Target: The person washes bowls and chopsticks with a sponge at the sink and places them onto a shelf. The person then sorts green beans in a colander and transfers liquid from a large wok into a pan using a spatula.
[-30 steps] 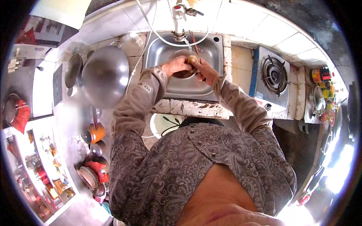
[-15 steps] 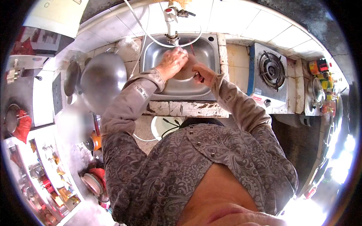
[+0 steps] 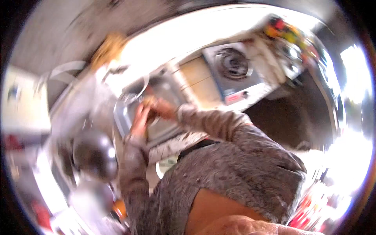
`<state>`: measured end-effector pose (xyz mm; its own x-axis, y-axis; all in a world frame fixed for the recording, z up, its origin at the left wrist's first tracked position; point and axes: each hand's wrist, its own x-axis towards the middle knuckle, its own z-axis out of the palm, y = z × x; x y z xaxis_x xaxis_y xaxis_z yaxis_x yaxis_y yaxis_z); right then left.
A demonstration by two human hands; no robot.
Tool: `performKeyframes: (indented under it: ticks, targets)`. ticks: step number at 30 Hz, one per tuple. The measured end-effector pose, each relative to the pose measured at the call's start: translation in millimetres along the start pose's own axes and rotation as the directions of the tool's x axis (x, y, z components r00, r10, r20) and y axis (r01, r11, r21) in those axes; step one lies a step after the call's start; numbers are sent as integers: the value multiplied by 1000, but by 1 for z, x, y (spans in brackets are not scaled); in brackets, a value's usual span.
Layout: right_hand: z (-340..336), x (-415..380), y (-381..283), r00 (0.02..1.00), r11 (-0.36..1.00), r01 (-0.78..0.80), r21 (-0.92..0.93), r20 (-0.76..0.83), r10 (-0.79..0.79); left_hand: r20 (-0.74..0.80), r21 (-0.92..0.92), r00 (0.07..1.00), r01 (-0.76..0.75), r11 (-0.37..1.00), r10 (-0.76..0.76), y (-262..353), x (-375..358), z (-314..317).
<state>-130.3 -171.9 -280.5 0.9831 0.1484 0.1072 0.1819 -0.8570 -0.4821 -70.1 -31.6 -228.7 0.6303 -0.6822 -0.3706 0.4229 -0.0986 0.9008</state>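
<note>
Motion blur smears the whole view. Over the metal sink [image 3: 166,88], my left hand [image 3: 140,119] points up toward the tap side, with its fingers blurred. My right hand [image 3: 163,109] comes in from the right and meets or overlaps it. Whatever lies between the two hands is too smeared to make out. A looped white hose [image 3: 146,84] hangs at the sink's back left, above the hands.
To the right of the sink stands a gas stove [image 3: 234,64] with one burner. A dark wok [image 3: 94,154] is at the left. Colourful containers [image 3: 288,33] stand beyond the stove, and a pale bucket [image 3: 159,168] is under the counter.
The view has swung and tilted, shifting the sink left and the stove up and left. My hands, apart before, are now together over the sink.
</note>
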Motion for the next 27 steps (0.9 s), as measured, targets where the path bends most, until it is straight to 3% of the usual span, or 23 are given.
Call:
performKeyframes:
  ticks: [1, 2, 3, 4, 5, 6, 7, 8, 10, 12, 13, 14, 15, 16, 17, 20, 21, 24, 25, 26, 27]
  targets:
    - [-9, -2, 8, 999, 964, -49, 260, -8, 53, 32, 217, 998, 44, 975, -52, 22, -11, 7]
    - [-25, -4, 4, 985, 748, -168, 642, 75, 157, 64, 426, 993, 67, 902, -103, 43, -23, 14]
    - [-47, -10, -6, 950, 439, -297, 848, 217, 225, 430, 748, 902, -376, 546, 33, 14, 6, -38]
    - [-58, -18, -16, 936, 289, -330, 899, 271, 224, 572, 808, 818, -574, -135, -59, -5, 21, -59]
    - [-66, -24, -27, 925, 205, -351, 914, 305, 226, 470, 882, 871, -454, 127, -146, 24, 9, -21]
    - [-21, -3, -6, 947, 283, -309, 908, 265, 182, 368, 897, 889, -263, 354, -271, 54, -10, 13]
    - [-46, -22, -26, 894, 323, -392, 861, 275, 353, 297, 950, 870, -313, 24, -393, 45, -1, 12]
    - [-30, -26, -23, 896, 328, -324, 887, 175, 409, 172, 890, 874, -336, -309, -454, 33, 0, 7]
    - [-40, -32, -25, 804, 224, -515, 827, 375, 462, 317, 914, 903, -373, -162, -290, 47, -10, 4]
    - [-29, -33, -15, 827, 196, -471, 860, 353, 438, 248, 896, 969, -231, 380, 3, 63, -15, 12]
    - [-26, -34, -10, 826, 159, -470, 868, 370, 425, 195, 867, 939, -299, 398, 282, 44, -7, -6]
    - [-24, -36, -7, 825, 123, -473, 873, 389, 409, 151, 836, 892, -345, 427, 426, 33, -4, -14]
    - [-25, -37, -4, 824, 89, -476, 875, 408, 392, 290, 840, 849, -447, 307, 442, 40, -14, 2]
    - [-27, -40, -4, 823, 68, -467, 882, 405, 398, 423, 821, 792, -541, 185, 440, 42, -29, 20]
    - [-30, -42, -7, 822, 46, -459, 887, 405, 401, 535, 828, 738, -556, -79, 410, 30, -32, 23]
    - [-39, -44, -16, 822, 102, -480, 871, 406, 399, 581, 813, 786, -555, -175, 209, 26, -32, 19]
    - [-40, -44, -17, 823, 139, -492, 859, 407, 396, 467, 869, 853, -492, 58, 234, 22, -30, 22]
    - [-28, -41, -20, 818, 260, -453, 853, 280, 503, 247, 951, 949, -276, -140, -195, 24, -30, 23]
    - [-14, -37, -15, 828, 297, -426, 854, 237, 508, 213, 952, 945, -144, 269, -249, 16, -26, 16]
    - [3, -33, -8, 838, 333, -399, 854, 192, 511, 204, 784, 928, 36, 620, -311, 0, -19, 3]
    - [5, -33, -5, 836, 339, -397, 853, 183, 518, 221, 477, 904, 228, 849, -367, -1, -18, 4]
